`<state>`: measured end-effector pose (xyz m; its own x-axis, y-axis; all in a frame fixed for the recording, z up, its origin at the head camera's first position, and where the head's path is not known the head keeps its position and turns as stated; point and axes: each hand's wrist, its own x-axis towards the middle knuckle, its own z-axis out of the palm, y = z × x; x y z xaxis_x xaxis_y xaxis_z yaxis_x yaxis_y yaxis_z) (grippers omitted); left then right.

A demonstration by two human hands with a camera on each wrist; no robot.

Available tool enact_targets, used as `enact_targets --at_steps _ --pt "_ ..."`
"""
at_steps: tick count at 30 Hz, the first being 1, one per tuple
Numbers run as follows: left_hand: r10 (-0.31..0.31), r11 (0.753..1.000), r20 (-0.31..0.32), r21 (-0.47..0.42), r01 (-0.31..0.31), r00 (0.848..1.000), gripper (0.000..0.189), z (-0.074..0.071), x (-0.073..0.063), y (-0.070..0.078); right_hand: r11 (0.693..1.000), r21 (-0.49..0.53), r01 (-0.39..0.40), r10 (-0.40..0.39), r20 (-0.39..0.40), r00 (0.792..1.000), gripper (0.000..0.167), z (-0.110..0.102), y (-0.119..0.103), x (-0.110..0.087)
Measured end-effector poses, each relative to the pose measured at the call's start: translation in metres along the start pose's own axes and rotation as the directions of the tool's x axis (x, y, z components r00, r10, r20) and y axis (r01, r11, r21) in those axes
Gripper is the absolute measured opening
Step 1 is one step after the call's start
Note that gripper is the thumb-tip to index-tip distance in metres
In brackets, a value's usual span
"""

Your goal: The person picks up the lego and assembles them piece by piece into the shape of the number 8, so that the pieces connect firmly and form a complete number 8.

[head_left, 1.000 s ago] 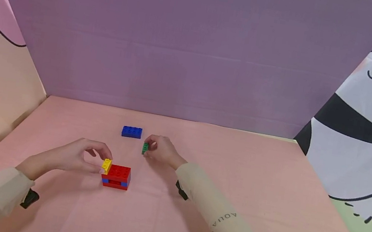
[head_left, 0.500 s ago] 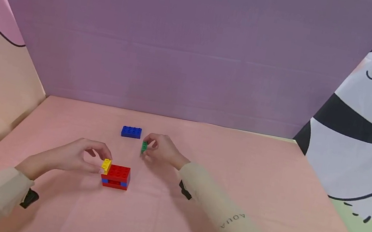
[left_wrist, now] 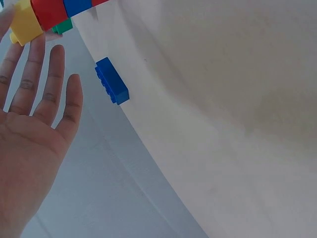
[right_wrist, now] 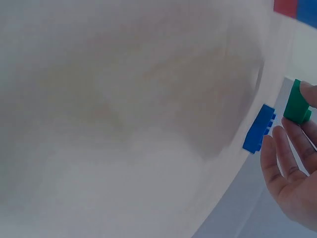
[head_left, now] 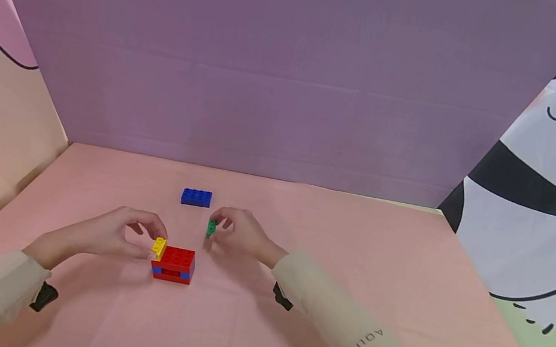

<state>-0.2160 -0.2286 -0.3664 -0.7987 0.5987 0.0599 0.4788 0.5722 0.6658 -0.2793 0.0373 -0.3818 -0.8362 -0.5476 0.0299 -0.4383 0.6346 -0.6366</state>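
Observation:
A stack of toy building bricks (head_left: pixel 175 263) stands on the pink table, red at top and bottom with blue between. On its top left end sits a small yellow brick (head_left: pixel 159 248). My left hand (head_left: pixel 107 231) pinches that yellow brick between thumb and fingers; the left wrist view shows the yellow brick (left_wrist: pixel 27 22) at the fingertips, other fingers extended. My right hand (head_left: pixel 242 231) pinches a small green brick (head_left: pixel 211 228) behind and right of the stack. In the right wrist view the green brick (right_wrist: pixel 297 103) is between thumb and fingers.
A blue brick (head_left: pixel 196 197) with several studs lies farther back on the pink table (head_left: pixel 350 270). A purple wall (head_left: pixel 282 77) rises behind the table, and a panda-printed panel (head_left: pixel 546 240) stands at the right.
My right hand first shifts slightly left, then comes nearer to me with the green brick, towards the stack. The left hand, yellow brick and stack stay in place.

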Motion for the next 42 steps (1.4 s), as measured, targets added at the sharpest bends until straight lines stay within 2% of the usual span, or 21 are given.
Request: enact_targets --at_steps 6,11,14,23,32,42 --pt "0.002 1.000 -0.001 -0.020 -0.002 1.000 0.029 -0.001 0.000 -0.001 0.995 -0.010 0.094 -0.095 -0.016 0.995 0.027 -0.002 -0.006 -0.009" --pt "0.003 0.999 0.000 -0.034 -0.003 1.000 0.030 -0.002 0.000 -0.002 0.983 0.037 0.182 -0.182 -0.015 0.983 0.028 -0.005 -0.013 -0.018" --pt "0.001 1.000 -0.004 -0.022 -0.001 1.000 0.030 -0.001 0.000 -0.001 0.976 0.062 0.207 -0.207 -0.008 0.978 0.028 -0.006 -0.019 -0.022" --pt "0.013 1.000 -0.015 0.005 -0.013 1.000 0.029 -0.001 0.000 -0.002 0.974 0.116 0.194 -0.196 0.011 0.980 0.033 -0.001 -0.033 -0.037" --pt "0.009 1.000 -0.011 -0.025 -0.009 1.000 0.030 -0.002 -0.001 -0.003 0.975 0.102 0.196 -0.199 0.016 0.980 0.034 0.008 -0.040 -0.044" --pt "0.016 1.000 -0.009 -0.018 -0.016 1.000 0.028 0.000 -0.001 -0.001 0.978 0.066 0.197 -0.197 -0.009 0.980 0.030 0.014 -0.044 -0.048"
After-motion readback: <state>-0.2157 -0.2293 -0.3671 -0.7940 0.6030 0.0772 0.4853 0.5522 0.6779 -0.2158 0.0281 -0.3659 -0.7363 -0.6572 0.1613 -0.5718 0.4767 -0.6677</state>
